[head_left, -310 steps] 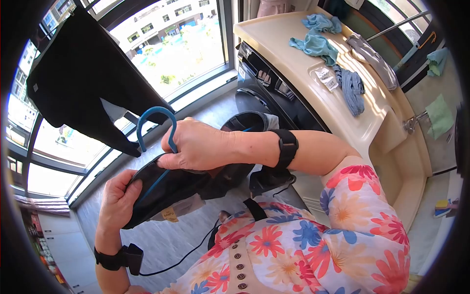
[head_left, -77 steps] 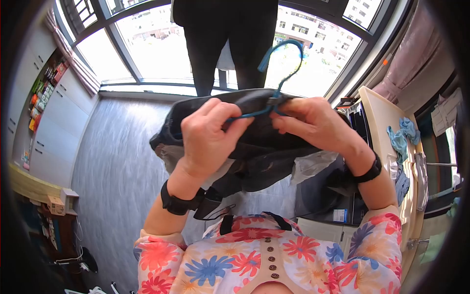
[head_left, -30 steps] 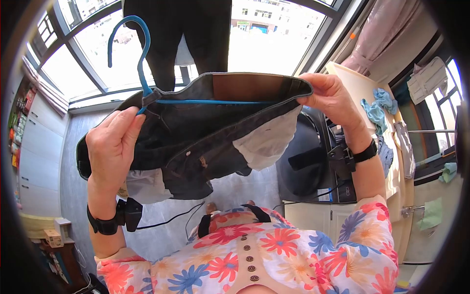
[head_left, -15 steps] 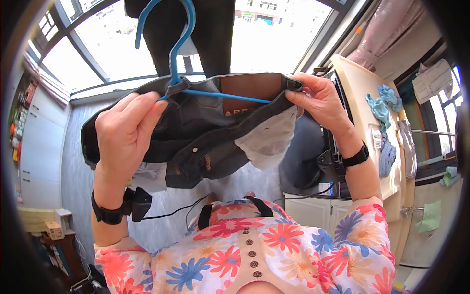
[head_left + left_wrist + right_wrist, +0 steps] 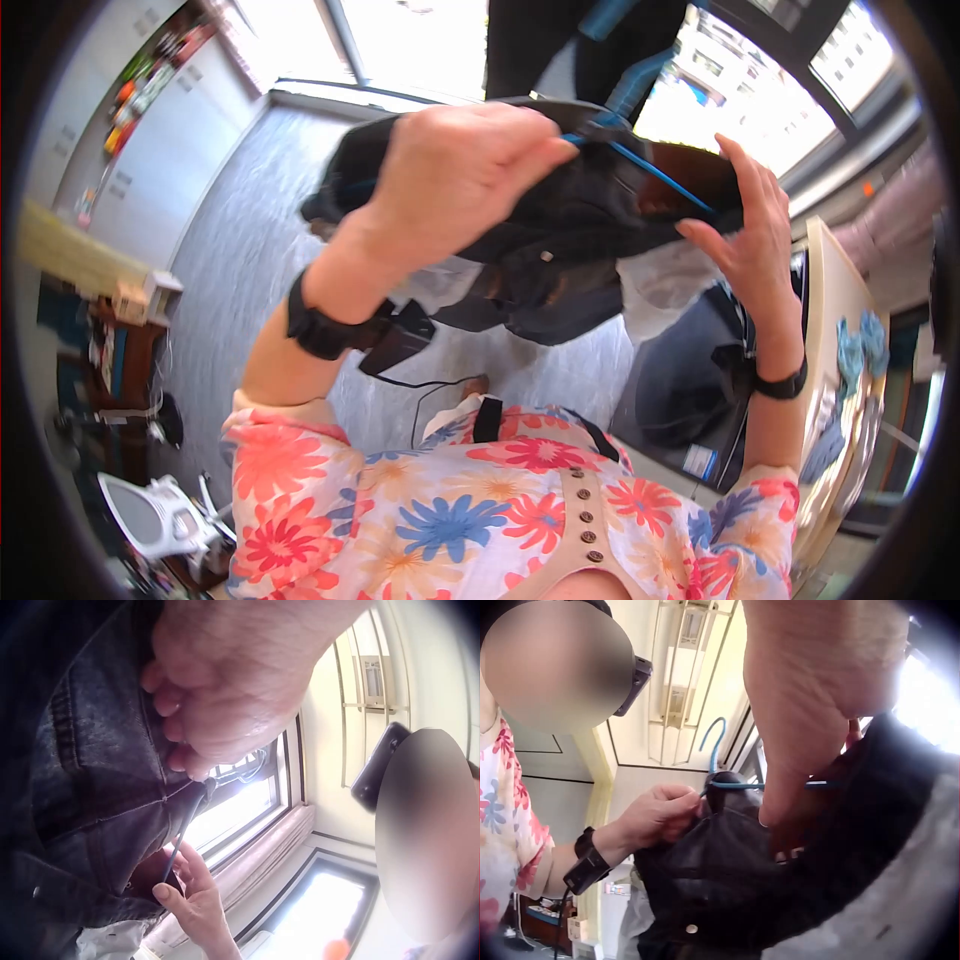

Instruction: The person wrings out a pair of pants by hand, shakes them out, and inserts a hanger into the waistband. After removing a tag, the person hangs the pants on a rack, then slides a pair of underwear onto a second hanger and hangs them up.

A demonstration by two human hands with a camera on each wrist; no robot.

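Observation:
Dark jeans (image 5: 560,225) hang waist-up between both hands, pale pocket linings (image 5: 665,285) showing below the waistband. Inside the waist opening runs the thin bar of a blue hanger (image 5: 660,175); its hook (image 5: 716,742) rises above the waistband. My left hand (image 5: 460,180) pinches the hanger's blue bar near the hook, thumb against fingertips. At the right end of the waist, my right hand (image 5: 755,230) has its thumb and fingers spread apart around the waistband edge. In the left wrist view that right hand (image 5: 199,907) shows the same spread, beside a brown inner patch.
Black trousers (image 5: 535,60) hang in front of the windows. To the right stand a black washing machine (image 5: 680,390) and a cream counter (image 5: 825,270) with blue cloths (image 5: 860,350). A white chair (image 5: 165,510) is at lower left, cabinets (image 5: 190,130) at upper left.
The right hand's thumb and fingers have parted from their pinch on the waistband. The head view has turned left, and the jeans now appear further right in it. The left hand still pinches the hanger.

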